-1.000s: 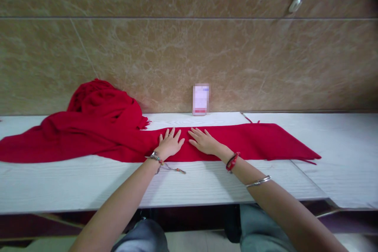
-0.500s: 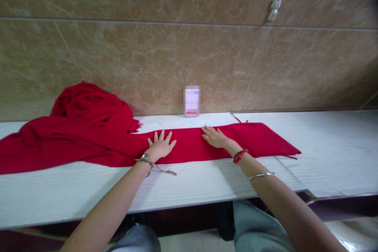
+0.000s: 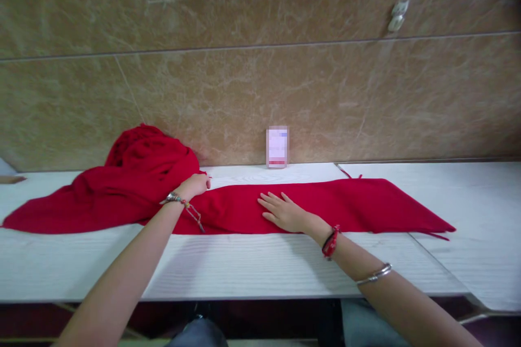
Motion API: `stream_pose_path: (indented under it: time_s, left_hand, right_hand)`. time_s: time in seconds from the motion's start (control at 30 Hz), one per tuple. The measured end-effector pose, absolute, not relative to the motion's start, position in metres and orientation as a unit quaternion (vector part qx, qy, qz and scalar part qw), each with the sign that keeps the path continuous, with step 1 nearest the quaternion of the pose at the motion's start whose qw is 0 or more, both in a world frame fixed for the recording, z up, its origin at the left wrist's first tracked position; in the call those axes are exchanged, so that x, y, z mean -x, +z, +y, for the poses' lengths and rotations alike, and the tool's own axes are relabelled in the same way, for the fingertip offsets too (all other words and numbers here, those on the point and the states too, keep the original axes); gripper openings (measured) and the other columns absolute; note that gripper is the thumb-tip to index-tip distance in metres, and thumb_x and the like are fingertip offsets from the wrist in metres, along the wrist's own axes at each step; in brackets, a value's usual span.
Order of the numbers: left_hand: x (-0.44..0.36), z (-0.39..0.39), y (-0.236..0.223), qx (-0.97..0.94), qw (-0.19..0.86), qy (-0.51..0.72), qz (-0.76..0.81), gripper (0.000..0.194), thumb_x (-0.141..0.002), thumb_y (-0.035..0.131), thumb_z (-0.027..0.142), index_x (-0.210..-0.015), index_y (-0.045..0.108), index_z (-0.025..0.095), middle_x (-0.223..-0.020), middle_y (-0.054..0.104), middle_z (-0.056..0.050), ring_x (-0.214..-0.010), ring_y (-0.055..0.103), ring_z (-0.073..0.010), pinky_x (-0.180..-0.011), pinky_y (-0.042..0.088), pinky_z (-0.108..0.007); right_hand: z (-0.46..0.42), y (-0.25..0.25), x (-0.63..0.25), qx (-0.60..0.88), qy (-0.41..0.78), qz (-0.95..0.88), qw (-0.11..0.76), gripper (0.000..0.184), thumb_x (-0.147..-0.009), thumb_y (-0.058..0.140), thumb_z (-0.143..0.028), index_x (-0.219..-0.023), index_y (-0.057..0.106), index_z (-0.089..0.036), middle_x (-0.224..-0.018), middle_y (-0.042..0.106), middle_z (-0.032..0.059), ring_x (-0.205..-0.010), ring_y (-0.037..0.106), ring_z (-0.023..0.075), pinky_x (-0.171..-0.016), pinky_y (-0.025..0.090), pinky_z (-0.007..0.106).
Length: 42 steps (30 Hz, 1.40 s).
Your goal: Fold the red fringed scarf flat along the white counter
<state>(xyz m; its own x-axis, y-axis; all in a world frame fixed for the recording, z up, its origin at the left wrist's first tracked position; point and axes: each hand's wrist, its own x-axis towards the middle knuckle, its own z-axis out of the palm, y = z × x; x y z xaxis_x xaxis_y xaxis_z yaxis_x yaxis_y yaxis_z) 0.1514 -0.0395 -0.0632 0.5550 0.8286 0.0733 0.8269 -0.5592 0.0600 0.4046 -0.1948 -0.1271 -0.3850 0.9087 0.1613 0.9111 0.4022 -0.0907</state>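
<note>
A long red scarf (image 3: 342,206) lies along the white table, its right part flat in a folded strip with a slanted end. The rest is heaped at the left, against the wall. My right hand (image 3: 287,212) rests flat on the strip, fingers spread, holding nothing. At the heap's right side my left hand (image 3: 196,184) is closed, its fingers curled on the scarf's upper edge; the fingertips are partly hidden. Creases run through the cloth just right of that hand. Thin fringe shows by the left hand and at the right end.
Behind the scarf rises a brown marbled tile wall (image 3: 236,103). A phone-like upright card (image 3: 277,146), blurred out, leans on it. A small white fixture (image 3: 398,16) is on the wall. The white table (image 3: 244,265) has a seam at right and a front edge near my legs.
My left hand has gone from lying spread on the strip to closing on the scarf further left and back. My right hand has slid slightly left along the cloth. The view has shifted.
</note>
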Motion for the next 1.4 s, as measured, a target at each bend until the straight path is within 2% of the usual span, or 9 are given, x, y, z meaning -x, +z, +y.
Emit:
stream_pose_path:
  time_s: [0.17,0.33,0.43,0.53,0.67,0.87,1.1,1.27,1.4]
  left_hand:
    - [-0.136,-0.051,-0.062,-0.877,0.012,-0.029,0.480,0.020,-0.067,0.049,0.014,-0.077,0.065,0.020,-0.076,0.067,0.000,-0.070,0.060,-0.0136,-0.065,0.044,-0.020]
    - [-0.126,-0.055,-0.074,-0.866,-0.026,-0.047,0.498,0.033,-0.062,0.058,0.012,-0.093,0.063,0.020,-0.085,0.067,-0.003,-0.083,0.060,-0.0175,-0.072,0.044,-0.023]
    - [-0.121,-0.048,-0.078,-0.861,-0.046,-0.039,0.506,0.025,-0.063,0.060,0.013,-0.088,0.063,0.020,-0.093,0.066,-0.005,-0.090,0.058,-0.0191,-0.076,0.043,-0.025]
    - [-0.115,-0.038,-0.073,-0.855,-0.054,-0.028,0.515,0.014,-0.068,0.057,0.018,-0.081,0.063,0.019,-0.087,0.066,-0.005,-0.083,0.060,-0.0186,-0.070,0.043,-0.024]
    - [-0.111,-0.034,-0.062,-0.862,-0.065,-0.004,0.503,0.017,-0.075,0.047,0.018,-0.085,0.061,0.019,-0.090,0.065,-0.006,-0.084,0.059,-0.0175,-0.072,0.041,-0.024]
    - [-0.110,-0.048,-0.073,-0.887,-0.004,-0.058,0.459,0.012,-0.068,0.052,0.012,-0.073,0.061,0.019,-0.073,0.065,0.000,-0.068,0.058,-0.0120,-0.062,0.039,-0.018]
    - [-0.109,-0.050,-0.073,-0.884,0.011,-0.049,0.464,0.011,-0.070,0.048,0.013,-0.063,0.055,0.018,-0.065,0.061,0.001,-0.063,0.055,-0.0122,-0.059,0.037,-0.019]
    - [-0.104,-0.032,-0.050,-0.870,-0.030,0.030,0.492,0.014,-0.079,0.038,0.018,-0.078,0.051,0.017,-0.075,0.060,-0.004,-0.070,0.054,-0.0152,-0.067,0.038,-0.024]
    - [-0.103,-0.018,-0.046,-0.877,-0.013,0.040,0.479,0.020,-0.080,0.033,0.021,-0.087,0.051,0.016,-0.077,0.060,-0.004,-0.069,0.054,-0.0154,-0.068,0.039,-0.026]
  right_hand:
    - [-0.199,-0.131,-0.400,0.544,-0.011,-0.836,0.072,0.048,-0.091,0.027,-0.037,-0.135,0.030,-0.017,-0.141,0.029,0.0094,-0.129,0.024,0.0245,-0.100,0.025,0.052]
    - [-0.197,-0.134,-0.403,0.541,-0.007,-0.836,0.085,0.048,-0.091,0.028,-0.037,-0.135,0.031,-0.018,-0.141,0.029,0.0091,-0.129,0.024,0.0239,-0.100,0.025,0.052]
    - [-0.196,-0.136,-0.402,0.542,-0.004,-0.836,0.085,0.048,-0.091,0.027,-0.038,-0.135,0.031,-0.019,-0.140,0.030,0.0092,-0.129,0.026,0.0241,-0.099,0.027,0.052]
    - [-0.196,-0.136,-0.402,0.541,-0.007,-0.836,0.092,0.048,-0.091,0.027,-0.038,-0.134,0.032,-0.019,-0.140,0.031,0.0098,-0.128,0.026,0.0245,-0.099,0.027,0.053]
    - [-0.195,-0.137,-0.402,0.542,-0.005,-0.835,0.088,0.048,-0.091,0.027,-0.038,-0.134,0.032,-0.020,-0.140,0.030,0.0090,-0.128,0.026,0.0249,-0.099,0.026,0.053]
    - [-0.194,-0.137,-0.402,0.542,0.002,-0.836,0.085,0.049,-0.090,0.026,-0.039,-0.135,0.031,-0.020,-0.141,0.029,0.0077,-0.129,0.025,0.0251,-0.100,0.025,0.053]
    - [-0.195,-0.137,-0.402,0.547,-0.005,-0.833,0.082,0.048,-0.090,0.026,-0.039,-0.134,0.032,-0.020,-0.141,0.029,0.0071,-0.128,0.026,0.0251,-0.100,0.026,0.052]
    - [-0.194,-0.138,-0.402,0.546,-0.011,-0.834,0.084,0.049,-0.090,0.026,-0.039,-0.134,0.033,-0.019,-0.140,0.030,0.0072,-0.128,0.027,0.0258,-0.099,0.026,0.053]
    - [-0.193,-0.140,-0.402,0.544,-0.013,-0.834,0.091,0.048,-0.090,0.026,-0.039,-0.134,0.033,-0.020,-0.140,0.031,0.0077,-0.128,0.028,0.0259,-0.099,0.026,0.053]
